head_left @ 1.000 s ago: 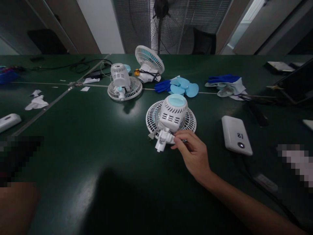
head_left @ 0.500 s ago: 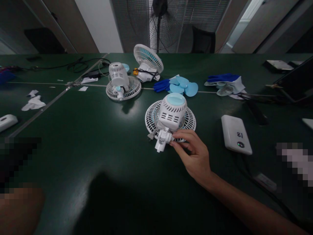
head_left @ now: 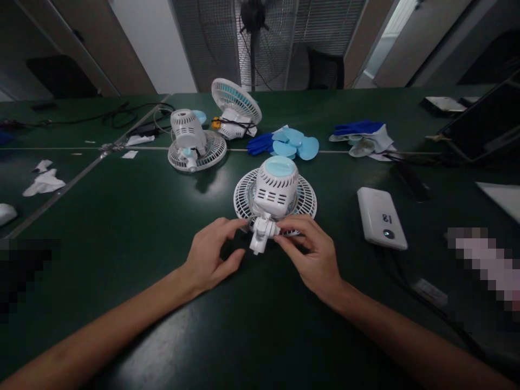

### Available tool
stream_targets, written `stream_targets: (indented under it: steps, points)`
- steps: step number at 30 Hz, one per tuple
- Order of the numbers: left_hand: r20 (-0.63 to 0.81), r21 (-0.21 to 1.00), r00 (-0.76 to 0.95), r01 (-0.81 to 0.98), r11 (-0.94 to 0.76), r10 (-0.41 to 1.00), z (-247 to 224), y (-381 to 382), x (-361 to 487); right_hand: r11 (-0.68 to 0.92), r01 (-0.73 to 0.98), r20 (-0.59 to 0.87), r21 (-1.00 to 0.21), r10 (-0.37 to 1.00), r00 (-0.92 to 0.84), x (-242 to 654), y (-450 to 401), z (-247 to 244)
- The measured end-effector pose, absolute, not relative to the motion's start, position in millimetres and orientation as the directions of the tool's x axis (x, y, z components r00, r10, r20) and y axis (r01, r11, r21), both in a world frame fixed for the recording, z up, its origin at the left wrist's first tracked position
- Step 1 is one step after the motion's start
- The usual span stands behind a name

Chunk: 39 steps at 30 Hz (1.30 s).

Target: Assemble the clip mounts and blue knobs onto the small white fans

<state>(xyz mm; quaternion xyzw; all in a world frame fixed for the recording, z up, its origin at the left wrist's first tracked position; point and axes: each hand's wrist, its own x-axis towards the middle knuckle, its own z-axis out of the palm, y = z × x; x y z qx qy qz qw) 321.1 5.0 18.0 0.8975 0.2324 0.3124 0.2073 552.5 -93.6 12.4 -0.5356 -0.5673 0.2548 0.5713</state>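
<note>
While the right hand (head_left: 317,254) pinches the bracket (head_left: 260,238) of the nearest fan (head_left: 278,187), the left hand (head_left: 208,252) curves open beside that fan; blades (head_left: 294,142) lie behind it.

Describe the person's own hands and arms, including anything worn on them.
The left hand and right hand are ungloved, five-fingered, with no ring or bracelet showing. The left forearm and right forearm are slim, with no sleeve or watch in view.

Dimly lit white wall (head_left: 152,43), slatted blinds (head_left: 329,24), dark chair (head_left: 327,69)
</note>
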Motion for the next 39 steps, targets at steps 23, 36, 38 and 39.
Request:
stream_targets:
  steps: [23, 36, 38, 39]
  points:
    - [0.575, 0.499, 0.695, 0.120, -0.858, 0.432, 15.9, 7.9, 363.4, 0.346, 0.486, 0.457, -0.803, 0.880, 0.128, 551.8, -101.3, 15.3]
    - [0.558, 0.486, 0.731, 0.097, -0.869, 0.393, 15.7, 9.0, 362.7, 0.256, 0.491, 0.383, -0.833, 0.907, 0.177, 553.9, -93.8, 13.9]
    - [0.542, 0.480, 0.746, 0.103, -0.871, 0.386, 16.2, 8.7, 363.0, 0.219, 0.444, 0.312, -0.869, 0.939, 0.147, 555.5, -91.8, 13.2]
    - [0.539, 0.479, 0.749, 0.103, -0.872, 0.385, 16.4, 8.5, 363.2, 0.209, 0.427, 0.291, -0.880, 0.947, 0.138, 556.2, -91.6, 12.7]
